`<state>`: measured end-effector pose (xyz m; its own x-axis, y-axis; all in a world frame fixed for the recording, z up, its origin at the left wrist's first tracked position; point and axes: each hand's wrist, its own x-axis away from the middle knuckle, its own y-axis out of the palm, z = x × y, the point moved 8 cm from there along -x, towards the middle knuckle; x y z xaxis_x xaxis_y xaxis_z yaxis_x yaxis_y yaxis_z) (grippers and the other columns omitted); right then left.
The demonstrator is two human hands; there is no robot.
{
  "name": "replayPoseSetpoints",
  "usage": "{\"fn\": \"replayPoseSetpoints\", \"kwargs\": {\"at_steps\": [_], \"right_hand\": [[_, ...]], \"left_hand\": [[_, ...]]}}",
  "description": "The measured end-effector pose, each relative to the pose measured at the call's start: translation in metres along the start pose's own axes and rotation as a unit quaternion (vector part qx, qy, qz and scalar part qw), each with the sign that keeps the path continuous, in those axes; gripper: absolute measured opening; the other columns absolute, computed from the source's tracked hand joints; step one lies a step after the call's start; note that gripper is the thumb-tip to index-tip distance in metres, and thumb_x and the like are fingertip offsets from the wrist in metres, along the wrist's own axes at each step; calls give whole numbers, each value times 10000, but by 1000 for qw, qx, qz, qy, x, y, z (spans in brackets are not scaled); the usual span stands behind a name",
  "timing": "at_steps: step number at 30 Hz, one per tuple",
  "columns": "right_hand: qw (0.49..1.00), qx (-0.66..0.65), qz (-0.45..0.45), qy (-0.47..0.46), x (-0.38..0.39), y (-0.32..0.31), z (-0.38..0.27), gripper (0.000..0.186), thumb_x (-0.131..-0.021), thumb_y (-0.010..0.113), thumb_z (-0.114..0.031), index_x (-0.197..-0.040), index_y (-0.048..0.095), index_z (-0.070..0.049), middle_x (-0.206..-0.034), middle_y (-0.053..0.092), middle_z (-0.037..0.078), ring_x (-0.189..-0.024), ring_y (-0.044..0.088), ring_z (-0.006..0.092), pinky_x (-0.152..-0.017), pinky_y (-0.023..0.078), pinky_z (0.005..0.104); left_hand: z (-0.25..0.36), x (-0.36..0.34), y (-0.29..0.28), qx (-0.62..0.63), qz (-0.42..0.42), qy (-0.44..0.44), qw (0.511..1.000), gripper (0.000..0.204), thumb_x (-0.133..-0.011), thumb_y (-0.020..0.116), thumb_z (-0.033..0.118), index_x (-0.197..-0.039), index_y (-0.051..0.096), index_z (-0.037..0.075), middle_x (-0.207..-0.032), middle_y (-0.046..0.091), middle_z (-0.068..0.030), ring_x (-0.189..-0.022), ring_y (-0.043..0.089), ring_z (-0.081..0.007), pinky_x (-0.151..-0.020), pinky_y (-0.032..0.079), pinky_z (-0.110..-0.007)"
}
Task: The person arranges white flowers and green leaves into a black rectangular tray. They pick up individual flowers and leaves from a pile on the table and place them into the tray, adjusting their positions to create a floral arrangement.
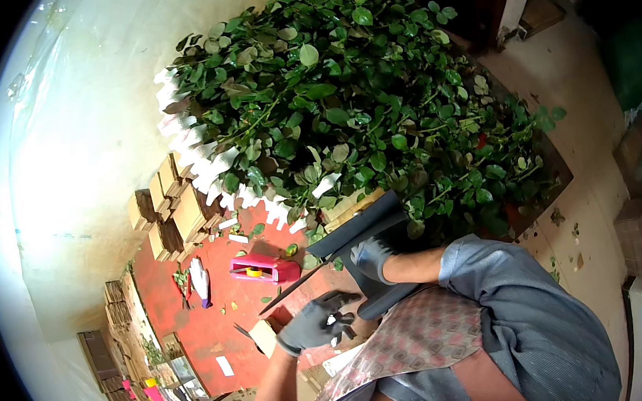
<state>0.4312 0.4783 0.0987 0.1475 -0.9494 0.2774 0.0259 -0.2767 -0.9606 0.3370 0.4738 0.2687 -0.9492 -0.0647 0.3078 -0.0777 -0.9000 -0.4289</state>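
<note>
My left hand [318, 324], in a dark grey glove, is held over the near side of the red table. Its fingers are bent and apart; small white patches show between them, and I cannot make out what these are. My right hand [373, 261], gloved alike, lies against a dark grey padded trough [383, 295] in front of my apron; its fingertips are hidden. Beyond the trough rises a big heap of leafy green stems [341, 95], many with white sleeves [214, 167] on their left ends. A pink tape dispenser [265, 269] stands left of the trough.
Folded cardboard pieces [190, 215] are stacked along the wall on the left. The red table [185, 327] carries a white-and-purple bottle-shaped thing [200, 282], red-handled cutters [185, 289] and loose leaves. At the right, cardboard boxes [641, 231] stand on the floor.
</note>
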Motion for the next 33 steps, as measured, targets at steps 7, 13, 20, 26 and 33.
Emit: {"fn": "replayPoseSetpoints", "kwargs": {"at_steps": [7,13,20,26,33], "right_hand": [[997,-15,77,2,-13,-5,2,427,-963,466,-230,-1346,617,-116,-1364,620,88,-1260,562,296,-990,464,434],[996,8,83,24,-2,-11,8,342,-973,477,-198,-1209,655,-25,-1212,673,172,-1125,620,337,-956,468,479],[899,-362,213,127,1,-6,33,305,-1020,437,-219,-1064,644,1,-1058,680,245,-993,641,400,-911,481,479],[994,62,77,-43,3,-11,3,306,-967,493,-167,-1090,761,-83,-1135,706,132,-1062,663,289,-862,496,426],[992,78,77,-57,3,6,6,294,-964,504,-164,-1176,690,-80,-1249,631,159,-1072,624,333,-839,514,464]], "left_hand": [[-9,-124,-34,-195,124,-2,973,553,-1003,582,297,-1448,495,-20,-1404,549,-251,-1295,515,-393,-1107,401,-429],[-114,-192,-22,138,-77,-256,954,600,-1051,465,478,-1404,554,1,-1376,584,-265,-1286,548,-373,-1072,422,-421],[-91,-192,-38,60,72,-195,976,661,-1028,452,548,-1312,615,-26,-1279,631,-301,-1228,588,-415,-1048,440,-451],[-47,-174,-62,-193,186,-134,954,498,-993,549,477,-1115,721,26,-1037,716,-253,-1018,677,-423,-868,537,-470],[81,-125,-213,-330,462,60,821,501,-900,671,253,-1339,577,32,-1310,613,-248,-995,677,-430,-820,558,-479]]}}
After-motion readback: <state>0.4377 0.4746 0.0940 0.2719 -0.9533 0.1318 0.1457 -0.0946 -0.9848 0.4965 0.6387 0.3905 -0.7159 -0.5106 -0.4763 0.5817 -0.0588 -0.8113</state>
